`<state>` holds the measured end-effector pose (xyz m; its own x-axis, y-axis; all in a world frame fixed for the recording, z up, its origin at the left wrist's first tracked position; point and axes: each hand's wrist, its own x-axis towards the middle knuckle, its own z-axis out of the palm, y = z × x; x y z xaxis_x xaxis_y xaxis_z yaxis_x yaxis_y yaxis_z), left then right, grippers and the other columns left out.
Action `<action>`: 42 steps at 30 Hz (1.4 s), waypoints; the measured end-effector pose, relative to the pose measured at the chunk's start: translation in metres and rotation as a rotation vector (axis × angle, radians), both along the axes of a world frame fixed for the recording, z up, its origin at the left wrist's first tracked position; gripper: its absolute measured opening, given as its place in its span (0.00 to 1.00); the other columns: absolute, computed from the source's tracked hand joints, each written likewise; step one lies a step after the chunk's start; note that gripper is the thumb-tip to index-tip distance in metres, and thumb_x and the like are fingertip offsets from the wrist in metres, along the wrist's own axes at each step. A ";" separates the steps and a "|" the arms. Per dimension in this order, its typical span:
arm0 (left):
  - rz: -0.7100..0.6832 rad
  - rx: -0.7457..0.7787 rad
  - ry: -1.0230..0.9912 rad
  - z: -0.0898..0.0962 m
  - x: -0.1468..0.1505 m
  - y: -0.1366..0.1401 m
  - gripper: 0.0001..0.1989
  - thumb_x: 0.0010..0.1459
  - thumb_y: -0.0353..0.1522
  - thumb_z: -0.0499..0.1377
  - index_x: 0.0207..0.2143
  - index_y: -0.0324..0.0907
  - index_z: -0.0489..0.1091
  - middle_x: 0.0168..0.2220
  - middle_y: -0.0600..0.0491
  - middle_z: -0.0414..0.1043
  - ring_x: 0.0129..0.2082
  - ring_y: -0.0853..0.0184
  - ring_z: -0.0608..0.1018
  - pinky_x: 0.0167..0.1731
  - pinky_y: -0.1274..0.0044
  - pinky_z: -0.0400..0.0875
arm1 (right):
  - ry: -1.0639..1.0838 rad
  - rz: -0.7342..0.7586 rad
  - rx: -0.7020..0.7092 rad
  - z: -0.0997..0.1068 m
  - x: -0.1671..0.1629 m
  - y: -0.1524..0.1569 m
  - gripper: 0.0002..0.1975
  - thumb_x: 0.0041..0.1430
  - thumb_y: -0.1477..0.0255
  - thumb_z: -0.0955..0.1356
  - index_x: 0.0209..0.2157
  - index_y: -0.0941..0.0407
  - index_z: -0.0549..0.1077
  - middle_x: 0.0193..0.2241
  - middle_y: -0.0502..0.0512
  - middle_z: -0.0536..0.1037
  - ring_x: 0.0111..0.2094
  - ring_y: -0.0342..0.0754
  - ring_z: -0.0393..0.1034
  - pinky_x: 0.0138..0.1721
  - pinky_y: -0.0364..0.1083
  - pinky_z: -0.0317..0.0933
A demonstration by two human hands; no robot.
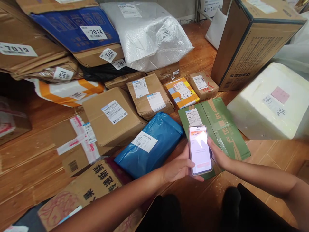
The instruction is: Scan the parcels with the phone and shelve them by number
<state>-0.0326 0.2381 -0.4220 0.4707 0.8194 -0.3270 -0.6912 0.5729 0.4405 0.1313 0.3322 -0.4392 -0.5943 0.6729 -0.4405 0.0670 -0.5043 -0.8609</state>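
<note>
A smartphone (201, 151) with a lit, mostly white screen is held upright between my two hands. My left hand (178, 163) wraps its left side and lower edge, the thumb lying along the screen's border. On the right edge, my right hand (218, 155) presses with its fingers partly hidden behind the phone. Beneath and beyond the phone lies a flat green box (225, 125) with a white label. Left of my hands is a blue plastic parcel (166, 133) bearing a white shipping label.
Cardboard boxes (108, 125) and a yellow-orange box (190, 100) lie ahead on the wooden floor (270, 158). A silver bubble-wrap parcel (145, 35) tops the back stack. A white foam box (260, 112) and a tall carton (241, 48) stand right. Lettered cardboard (79, 193) lies lower left.
</note>
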 end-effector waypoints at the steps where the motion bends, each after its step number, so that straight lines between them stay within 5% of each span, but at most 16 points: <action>1: -0.015 0.008 0.008 0.000 -0.002 -0.002 0.52 0.51 0.27 0.64 0.67 0.70 0.38 0.63 0.49 0.61 0.56 0.48 0.72 0.41 0.60 0.77 | 0.008 0.021 0.008 0.002 0.002 -0.001 0.34 0.53 0.41 0.67 0.51 0.53 0.71 0.49 0.59 0.77 0.52 0.57 0.70 0.57 0.58 0.62; 9: 0.085 0.034 0.225 -0.005 0.001 -0.010 0.56 0.47 0.29 0.68 0.68 0.66 0.39 0.67 0.46 0.54 0.54 0.49 0.73 0.35 0.68 0.80 | 0.083 0.276 0.018 0.010 0.018 -0.010 0.33 0.60 0.46 0.65 0.61 0.49 0.63 0.59 0.57 0.71 0.60 0.54 0.63 0.62 0.57 0.56; 16: 0.103 0.067 0.248 -0.005 0.001 -0.010 0.55 0.48 0.27 0.65 0.68 0.67 0.37 0.64 0.46 0.59 0.46 0.55 0.77 0.34 0.68 0.80 | 0.076 0.269 0.038 0.013 0.018 -0.008 0.26 0.59 0.56 0.67 0.55 0.51 0.67 0.51 0.55 0.75 0.51 0.55 0.68 0.55 0.57 0.63; 23: 0.151 -0.023 0.164 0.004 0.005 -0.008 0.52 0.45 0.25 0.59 0.68 0.64 0.40 0.59 0.49 0.66 0.49 0.53 0.76 0.30 0.71 0.81 | 0.085 0.305 0.127 0.013 0.019 -0.008 0.30 0.50 0.71 0.70 0.56 0.51 0.63 0.46 0.53 0.74 0.48 0.52 0.67 0.52 0.54 0.64; 35: 0.147 -0.036 0.301 -0.003 0.007 -0.010 0.54 0.47 0.27 0.62 0.69 0.64 0.36 0.63 0.46 0.60 0.46 0.54 0.76 0.29 0.69 0.80 | 0.060 0.262 0.101 0.016 0.016 -0.010 0.23 0.55 0.66 0.69 0.53 0.51 0.66 0.49 0.54 0.74 0.50 0.53 0.67 0.54 0.55 0.62; 42: 0.099 0.061 0.359 -0.005 0.004 -0.010 0.58 0.47 0.31 0.66 0.70 0.60 0.32 0.65 0.42 0.56 0.49 0.52 0.74 0.34 0.65 0.80 | 0.033 0.163 0.048 0.016 0.008 -0.009 0.21 0.55 0.56 0.70 0.46 0.53 0.72 0.41 0.53 0.79 0.38 0.50 0.70 0.42 0.50 0.64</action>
<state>-0.0283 0.2283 -0.4268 0.2522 0.8784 -0.4059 -0.5374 0.4760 0.6962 0.1396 0.3232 -0.4236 -0.7112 0.5858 -0.3887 0.1159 -0.4476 -0.8867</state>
